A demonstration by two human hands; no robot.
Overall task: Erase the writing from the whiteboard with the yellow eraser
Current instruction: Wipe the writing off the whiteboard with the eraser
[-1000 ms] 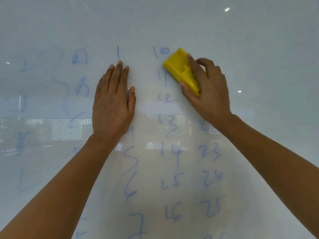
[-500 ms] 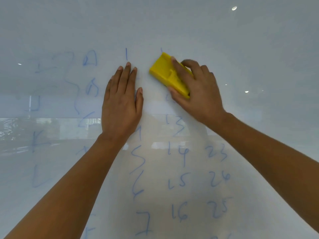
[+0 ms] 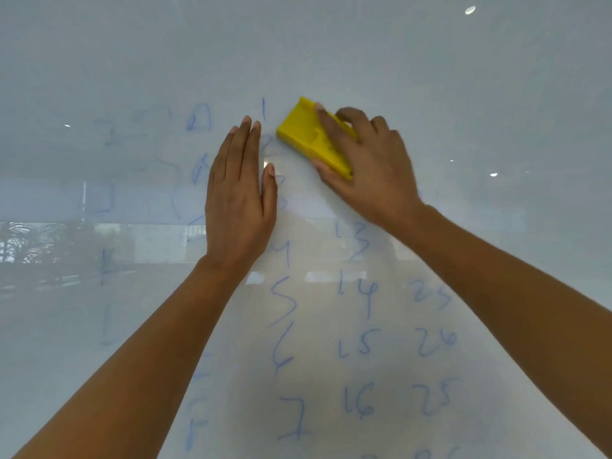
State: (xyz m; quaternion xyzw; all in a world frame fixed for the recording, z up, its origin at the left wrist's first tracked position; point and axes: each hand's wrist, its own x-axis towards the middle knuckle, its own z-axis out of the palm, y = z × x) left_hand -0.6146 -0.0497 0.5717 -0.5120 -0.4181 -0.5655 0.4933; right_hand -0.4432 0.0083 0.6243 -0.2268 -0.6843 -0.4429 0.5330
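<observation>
Right hand [image 3: 374,167] fingers clamp eraser [image 3: 311,137], pressed tilted on board [image 3: 430,61] near upper middle, beside "1" [image 3: 264,109]. Left hand [image 3: 238,193] flat, fingers together, holds nothing. Tip: keep eraser flat, firm overlapping strokes down remaining columns.

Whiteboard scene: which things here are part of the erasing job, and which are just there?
Part of the job:
- eraser, yellow, held in the right hand
- whiteboard
- blue writing, much of it not yet wiped
- left hand, flat on the board

Just there:
- window reflection in the board
- light glints
</observation>
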